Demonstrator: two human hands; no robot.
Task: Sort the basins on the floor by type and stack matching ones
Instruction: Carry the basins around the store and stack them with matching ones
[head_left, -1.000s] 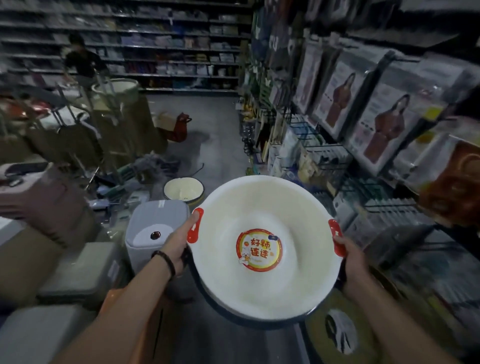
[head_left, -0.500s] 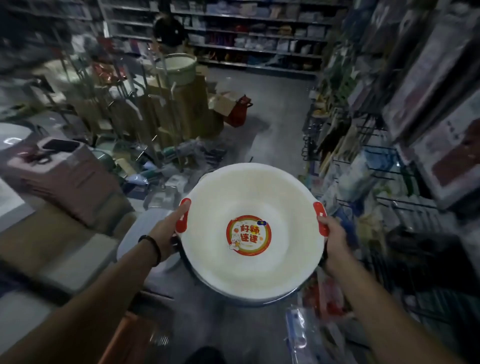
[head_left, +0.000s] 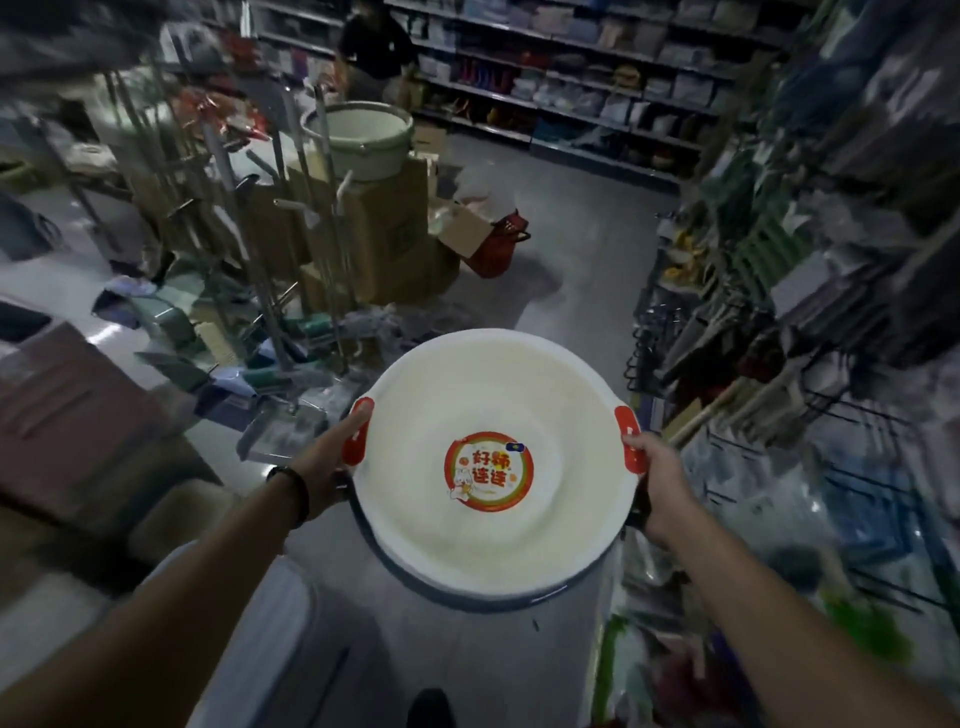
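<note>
I hold a white basin (head_left: 545, 395) with red handles and a round red sticker in its middle, level in front of me above the floor. A dark blue rim shows under its near edge, so it sits nested on another basin. My left hand (head_left: 324, 467) grips the left red handle. My right hand (head_left: 657, 480) grips the rim by the right red handle. A pale green basin (head_left: 358, 137) stands on cardboard boxes further back on the left.
Mop handles and dustpans (head_left: 291, 291) crowd the floor to the left. A red shopping basket (head_left: 496, 247) sits ahead on the aisle floor. Wire racks of goods (head_left: 779, 332) line the right. A person (head_left: 376, 49) stands by the far shelves. Grey bins (head_left: 244, 639) sit at lower left.
The view has swung to the left and forward along the aisle. The basin stays in both hands, carried along. The small basin on the floor and the grey bin lid have left the view.
</note>
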